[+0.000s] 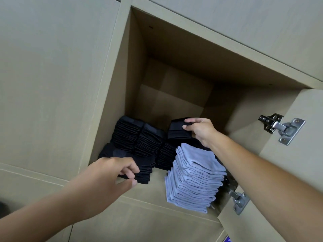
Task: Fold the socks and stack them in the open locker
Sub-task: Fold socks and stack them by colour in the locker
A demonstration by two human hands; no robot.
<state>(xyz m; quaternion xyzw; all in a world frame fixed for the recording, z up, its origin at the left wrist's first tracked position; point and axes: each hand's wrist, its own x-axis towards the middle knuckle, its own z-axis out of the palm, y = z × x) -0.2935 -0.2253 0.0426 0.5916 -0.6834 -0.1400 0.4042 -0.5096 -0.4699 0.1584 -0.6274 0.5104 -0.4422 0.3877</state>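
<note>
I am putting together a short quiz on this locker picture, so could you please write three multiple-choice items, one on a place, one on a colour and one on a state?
1. Where does the light blue stack stand?
A. At the front right of the open locker
B. At the back left
C. On the door

2. What colour is the folded sock in the right hand?
A. White
B. Black
C. Red

3. What is the left hand doing?
A. Hanging idle
B. Pressing the door
C. Fingering the front black stack

Answers: 1 A, it stands by the lower hinge at the front edge. 2 B, it matches the black stacks below. 3 C, its fingertips meet that pile.
</note>
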